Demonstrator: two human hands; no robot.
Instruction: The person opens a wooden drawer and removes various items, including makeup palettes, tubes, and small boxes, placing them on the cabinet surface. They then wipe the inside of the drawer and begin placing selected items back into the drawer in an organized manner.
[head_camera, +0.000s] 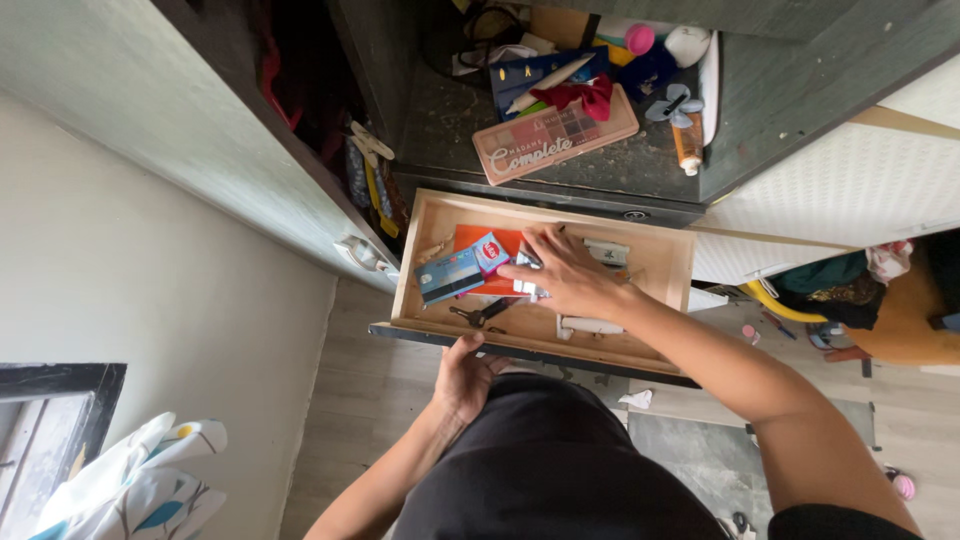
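- Inside an open wooden drawer (660, 262), right hand (565, 275) laid palm down, fingers spread flat over small packets (527, 287) near the middle; nothing gripped.
- Below the drawer's front edge, left hand (462, 380) cupped upward, fingertips hooked on the dark front panel (420, 337), thumb showing above the lip.
- Just left of the right hand, a blue card (449, 275) lying tilted, touching a small pink-and-blue packet (490, 252); both resting on an orange sheet (472, 239).
- Near the drawer's front wall, dark keys (475, 316), just beside the orange sheet.
- Right of the hand, a white flat strip (592, 325) on the drawer floor and a pale box (608, 251) toward the back wall.
- Above the drawer, on a dark shelf (450, 130), a pink makeup palette (553, 134) lying at a slant, with a red cloth (582, 97), a white pen-like stick (548, 84) and an orange bottle (688, 143) close around it.
- Far left, a grey cabinet door (150, 110) swung open, metal handle (362, 256) beside the drawer's corner.
- Bottom left, patterned white cloth (135, 490) against the pale wall.
- Far right, an orange seat (915, 320) piled with clothes, standing on the wooden floor (350, 400).
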